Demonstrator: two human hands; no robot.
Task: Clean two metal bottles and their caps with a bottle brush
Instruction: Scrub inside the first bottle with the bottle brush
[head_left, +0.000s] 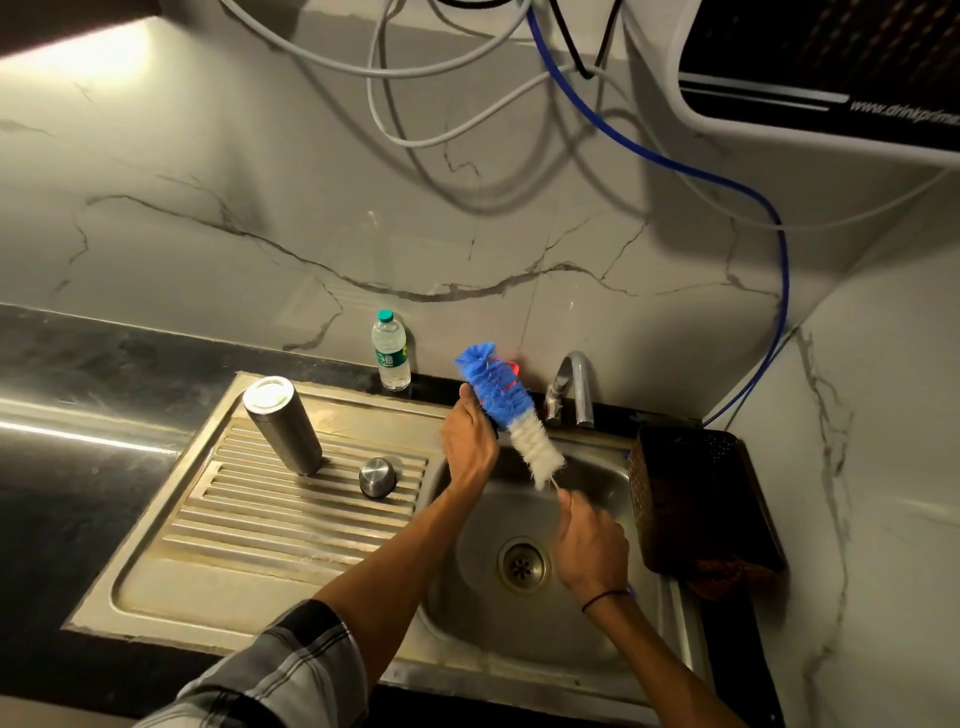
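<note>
Over the steel sink basin (597, 483), the right hand (589, 545) grips the thin wire handle of a blue-and-white bristled bottle brush (506, 410), while the left hand (467, 441) curls around something dark and partly hidden against the bristles. Left of both hands, a cylindrical metal bottle (283, 423) stands inverted on the ribbed drainboard (260, 519), with a round metal cap (377, 475) just beside it.

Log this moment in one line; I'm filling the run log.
right hand: holds bottle brush handle | left hand: at bristles | metal bottle, cap: on drainboard
</note>
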